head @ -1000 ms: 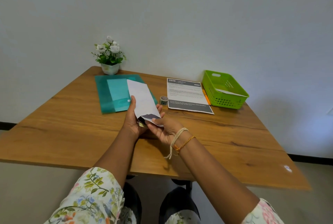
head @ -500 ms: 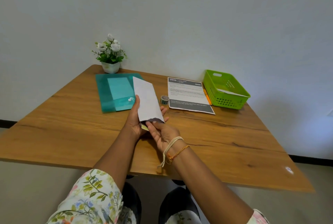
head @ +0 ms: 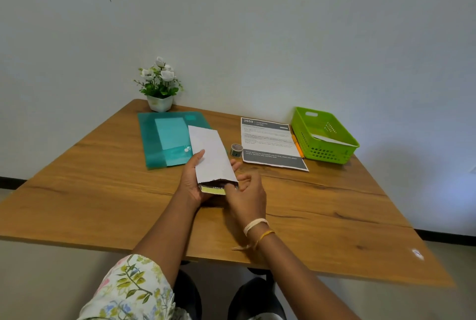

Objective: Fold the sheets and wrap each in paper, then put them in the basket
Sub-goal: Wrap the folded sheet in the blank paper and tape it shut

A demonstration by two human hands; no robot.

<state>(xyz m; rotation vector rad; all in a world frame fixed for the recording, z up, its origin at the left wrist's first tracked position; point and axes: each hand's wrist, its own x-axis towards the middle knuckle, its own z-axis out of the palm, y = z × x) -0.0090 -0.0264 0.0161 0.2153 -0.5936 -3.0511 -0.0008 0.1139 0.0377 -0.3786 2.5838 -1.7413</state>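
Head view, read left to right. Small white pot of white flowers at the far left corner of the brown wooden table. Translucent teal plastic folder lies flat just in front of it, a paler sheet visible inside.

Centre: the left hand cradles a long white paper wrapper from beneath, thumb pressed on its upper face, fingers curled round its underside. The wrapper is held tilted above the table, near end open. From that mouth protrudes the edge of a folded printed sheet, dark and yellow. The right hand has its fingertips at the protruding edge, touching or lightly pinching it; which of the two cannot be told.

Right of centre: small dark roll of tape, then a flat printed sheet with dark header bands, an orange pencil along its right edge. Far right: green perforated plastic basket, already holding one white wrapped piece.

Step in hand, as judged: seating the folded sheet inside its wrapper. The next move calls for pushing the sheet fully in, closing the mouth, probably with tape, then carrying the packet rightward to the basket.
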